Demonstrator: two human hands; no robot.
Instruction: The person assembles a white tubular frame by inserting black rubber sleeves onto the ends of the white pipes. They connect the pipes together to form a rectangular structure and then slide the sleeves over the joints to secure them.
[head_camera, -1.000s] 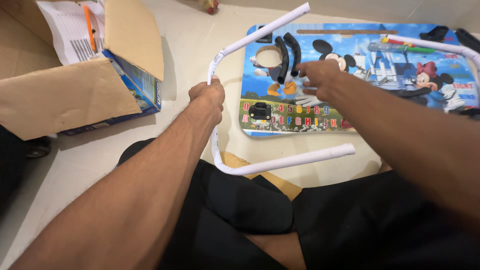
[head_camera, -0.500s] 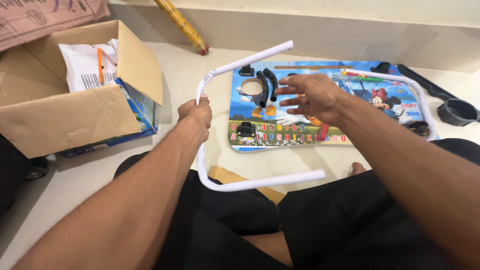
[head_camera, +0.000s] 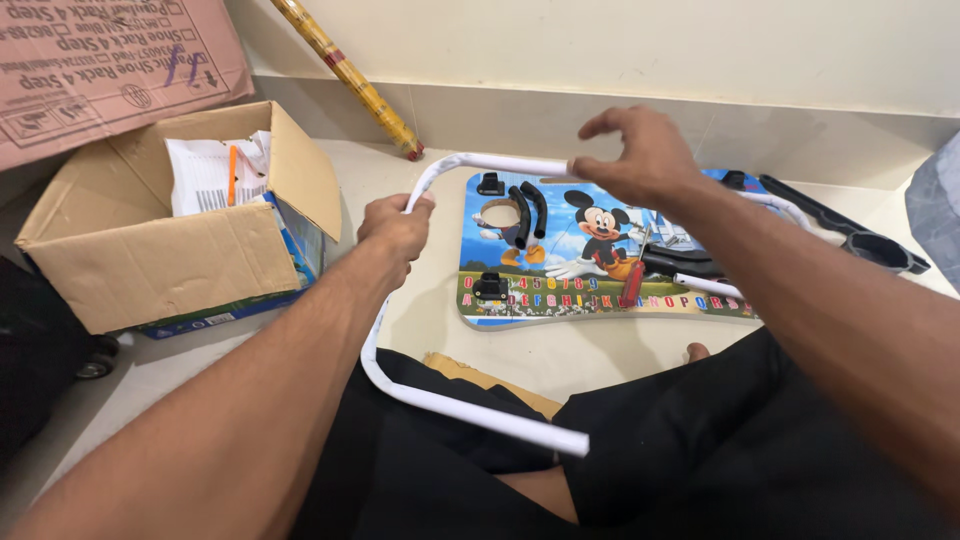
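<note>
The person sits on a pale cream tiled floor (head_camera: 560, 360) that runs back to a light skirting and a plain off-white wall (head_camera: 650, 45). Their legs, in black cloth, fill the near ground.

The left hand (head_camera: 395, 228) is closed in a fist around the bend of a white U-shaped metal tube (head_camera: 440, 402), held just above the floor. One straight arm of the tube runs across the lap and ends open near the knees; the other runs along the top toward the right hand (head_camera: 640, 160), whose thumb and fingertips pinch its far end while the remaining fingers are spread and curled.

Beneath the right hand lies a flat colourful cartoon-printed board (head_camera: 560, 295) with a round hole and small black brackets; a second white tube (head_camera: 790, 205) rests along its far edge. Well to the left stands an open brown cardboard box (head_camera: 150, 265) holding papers. A flattened pinkish carton (head_camera: 110, 70) leans behind the box. A yellow patterned stick (head_camera: 350, 75) leans against the wall.

Black plastic pieces (head_camera: 850, 235) lie at the right by the skirting. Bare floor shows between box and board, and in front of the board's near edge.
</note>
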